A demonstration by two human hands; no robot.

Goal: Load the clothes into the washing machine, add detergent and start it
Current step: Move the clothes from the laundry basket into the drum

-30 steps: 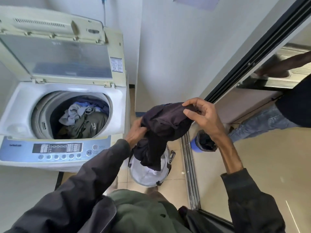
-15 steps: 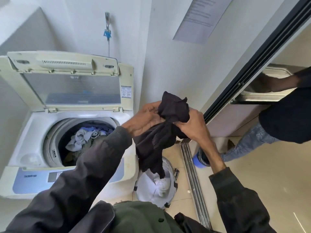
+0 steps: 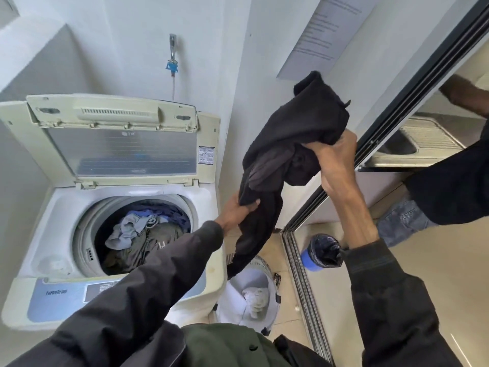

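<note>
Garment: a black garment (image 3: 296, 144) hangs in the air at centre right of the frame, above the laundry basket (image 3: 246, 311) and right of the washing machine (image 3: 203, 287); its tail drops down past the machine's right edge toward the basket.
Change: half a second ago the garment was bunched between both hands near centre; now it is lifted higher and pulled apart, and the hands are farther from each other.
Right hand: the right hand (image 3: 336, 154) is clenched on the upper bunch of the garment, raised at right of centre, close to the dark door frame (image 3: 397, 123).
Left hand: the left hand (image 3: 235, 210) is pinching a lower fold, just beside the machine's upper right corner.
Drum: the lid (image 3: 121, 144) stands upright at the back; the round opening is uncovered, with grey, blue and olive clothes (image 3: 140, 234) already inside, below the rim.
Open room: clear air lies between the garment and the drum opening at lower left; the left sleeve (image 3: 148, 284) crosses the machine's front right and hides part of the control panel (image 3: 63, 295).
Right side: the sliding-door track (image 3: 299, 263) runs down the floor; a blue bin (image 3: 320, 252) sits just beyond it, under the right forearm.
</note>
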